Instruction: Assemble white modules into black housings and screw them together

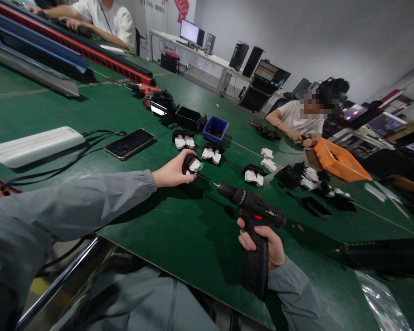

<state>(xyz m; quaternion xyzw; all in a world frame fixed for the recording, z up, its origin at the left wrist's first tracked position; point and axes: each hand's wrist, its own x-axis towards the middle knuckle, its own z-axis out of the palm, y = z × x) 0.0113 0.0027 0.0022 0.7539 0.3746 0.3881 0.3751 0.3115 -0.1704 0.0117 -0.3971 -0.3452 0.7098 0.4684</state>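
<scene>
My right hand point(262, 241) is wrapped round the grip of a black cordless drill point(253, 204), its long thin bit pointing left. The bit's tip reaches the small black-and-white plastic part point(194, 165) in my left hand point(174, 171); whether it touches cannot be made out. A bit of teal shows on that part's right side. Similar black-and-white parts lie just beyond: one point(184, 140) behind my left hand, one point(211, 154) to its right, and another point(254, 175) past the drill's chuck. A small blue bin point(215, 128) with dark small pieces inside stands behind them.
A phone point(129, 143) and a white power bank point(36, 145) with a black cable lie at left. A red drill point(147, 92) and long rails point(69, 37) lie farther back. Across the green table point(152, 234) sits a co-worker point(300, 117) near an orange bin point(341, 161); another person point(106, 23) works at far left.
</scene>
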